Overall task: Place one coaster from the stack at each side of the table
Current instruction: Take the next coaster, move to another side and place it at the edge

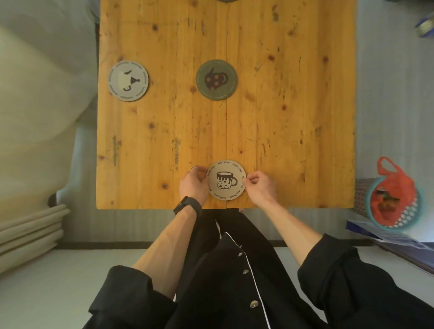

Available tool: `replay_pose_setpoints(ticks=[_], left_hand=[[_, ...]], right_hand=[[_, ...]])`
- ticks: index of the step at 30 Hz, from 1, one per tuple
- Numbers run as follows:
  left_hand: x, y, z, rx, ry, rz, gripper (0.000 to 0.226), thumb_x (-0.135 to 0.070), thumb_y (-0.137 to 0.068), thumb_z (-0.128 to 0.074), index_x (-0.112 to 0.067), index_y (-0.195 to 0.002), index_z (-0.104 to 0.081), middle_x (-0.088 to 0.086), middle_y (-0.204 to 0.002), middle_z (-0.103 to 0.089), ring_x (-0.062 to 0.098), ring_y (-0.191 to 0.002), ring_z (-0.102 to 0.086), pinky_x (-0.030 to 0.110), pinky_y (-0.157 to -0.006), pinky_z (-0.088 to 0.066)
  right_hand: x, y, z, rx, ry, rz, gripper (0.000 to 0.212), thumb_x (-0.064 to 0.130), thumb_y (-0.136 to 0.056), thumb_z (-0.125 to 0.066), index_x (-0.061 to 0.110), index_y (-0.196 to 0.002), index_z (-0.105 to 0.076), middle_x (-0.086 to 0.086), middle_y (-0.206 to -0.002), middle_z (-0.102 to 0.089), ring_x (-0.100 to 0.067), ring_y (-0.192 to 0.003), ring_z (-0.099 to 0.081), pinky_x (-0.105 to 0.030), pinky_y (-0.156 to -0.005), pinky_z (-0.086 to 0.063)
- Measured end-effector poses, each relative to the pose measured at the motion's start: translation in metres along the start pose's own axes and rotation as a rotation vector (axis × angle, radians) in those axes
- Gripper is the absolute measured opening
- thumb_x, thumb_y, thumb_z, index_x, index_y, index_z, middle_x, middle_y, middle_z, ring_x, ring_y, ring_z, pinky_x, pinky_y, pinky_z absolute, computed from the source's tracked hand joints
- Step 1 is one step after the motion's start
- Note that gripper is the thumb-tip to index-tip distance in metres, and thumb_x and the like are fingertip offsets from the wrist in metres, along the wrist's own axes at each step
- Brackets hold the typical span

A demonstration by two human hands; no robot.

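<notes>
A beige coaster (226, 179) with a mug drawing lies flat near the front edge of the wooden table (293, 117). My left hand (193, 185) touches its left rim and my right hand (259, 186) pinches its right rim. A green coaster (216, 79) with a spotted mug sits in the middle of the table; whether more lie under it I cannot tell. A grey coaster (128, 81) lies by the left edge. The rim of a dark round thing (227, 1) peeks in at the far edge.
A teal basket (394, 204) with an orange bag stands on the floor to the right of the table. Folded pale fabric (30, 225) lies at the left. My black jacket and legs are below the table's front edge.
</notes>
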State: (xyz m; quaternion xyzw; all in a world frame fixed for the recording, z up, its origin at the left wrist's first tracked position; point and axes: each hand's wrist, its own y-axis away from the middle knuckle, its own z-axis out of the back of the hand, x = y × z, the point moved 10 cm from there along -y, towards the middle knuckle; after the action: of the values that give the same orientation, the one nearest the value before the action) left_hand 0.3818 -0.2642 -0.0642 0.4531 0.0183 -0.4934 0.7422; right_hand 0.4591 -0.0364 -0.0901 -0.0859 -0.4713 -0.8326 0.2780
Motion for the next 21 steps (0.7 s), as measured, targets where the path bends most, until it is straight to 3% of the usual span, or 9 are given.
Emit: replay_pose_setpoints(ticks=[6,11,17,21], left_hand=[[0.002,-0.001,0.001,0.011,0.016,0.004,0.015,-0.018,-0.09,-0.064,-0.027,-0.102,-0.065,-0.007,-0.086,-0.064,0.016,-0.083,-0.064,0.029,-0.068,-0.053],[0.006,0.0,0.0,0.002,0.059,0.047,0.014,-0.018,-0.091,-0.064,-0.023,-0.104,-0.065,-0.006,-0.085,-0.064,0.012,-0.075,-0.061,0.022,-0.055,-0.044],[0.003,0.001,-0.001,0.003,0.02,0.02,0.013,-0.019,-0.093,-0.062,-0.024,-0.105,-0.064,-0.003,-0.089,-0.065,0.017,-0.081,-0.064,0.025,-0.063,-0.046],[-0.005,0.003,-0.001,-0.022,-0.117,-0.055,0.014,-0.024,-0.095,-0.058,-0.027,-0.108,-0.062,-0.001,-0.098,-0.063,0.019,-0.085,-0.059,0.028,-0.067,-0.043]], right_hand=[[-0.002,0.001,-0.001,-0.049,-0.007,0.001,0.011,0.025,-0.098,-0.062,0.019,-0.107,-0.06,0.008,-0.096,-0.062,-0.012,-0.088,-0.063,-0.021,-0.07,-0.046],[0.0,0.003,0.004,-0.073,-0.023,0.017,0.01,0.026,-0.097,-0.063,0.02,-0.104,-0.061,0.01,-0.091,-0.061,-0.011,-0.086,-0.062,-0.022,-0.071,-0.047],[0.006,0.006,0.005,-0.089,0.029,0.047,0.01,0.026,-0.097,-0.062,0.018,-0.103,-0.061,0.006,-0.095,-0.065,-0.013,-0.087,-0.064,-0.025,-0.073,-0.051],[0.018,0.006,0.011,-0.098,0.157,0.172,0.013,0.027,-0.096,-0.063,0.016,-0.101,-0.058,0.002,-0.095,-0.063,-0.016,-0.088,-0.061,-0.03,-0.077,-0.053]])
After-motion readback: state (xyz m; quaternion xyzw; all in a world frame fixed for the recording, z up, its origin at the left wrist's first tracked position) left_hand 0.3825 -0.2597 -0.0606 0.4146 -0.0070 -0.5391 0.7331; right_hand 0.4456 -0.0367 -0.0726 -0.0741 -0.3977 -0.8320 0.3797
